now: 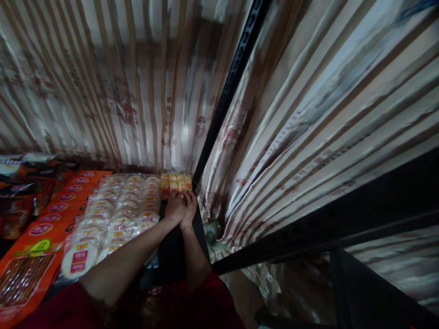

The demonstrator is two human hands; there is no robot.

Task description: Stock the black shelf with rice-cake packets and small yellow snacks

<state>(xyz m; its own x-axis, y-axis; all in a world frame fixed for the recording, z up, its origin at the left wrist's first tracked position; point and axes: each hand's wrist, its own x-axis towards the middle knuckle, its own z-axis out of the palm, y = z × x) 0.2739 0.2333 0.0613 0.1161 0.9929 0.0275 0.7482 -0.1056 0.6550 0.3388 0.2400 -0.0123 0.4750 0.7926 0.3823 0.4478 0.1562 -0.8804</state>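
Small yellow-and-red snack packets [176,181] stand packed in rows at the far corner of a black shelf [171,256]. My left hand [175,208] reaches their near side, with its fingers curled down on the front packets. Close against it, my right hand [189,208] has its fingers bent over the packets at the right end. The fingertips are dim and partly hidden. Left of my hands lie rows of round white wafers in clear wrappers [118,210].
Orange snack bags [44,228] overlap in a row further left, beside dark packages [17,201]. A black upright post [226,96] rises behind the corner, and a black rail [308,214] runs to the right. Pleated printed sheeting [137,82] hangs behind.
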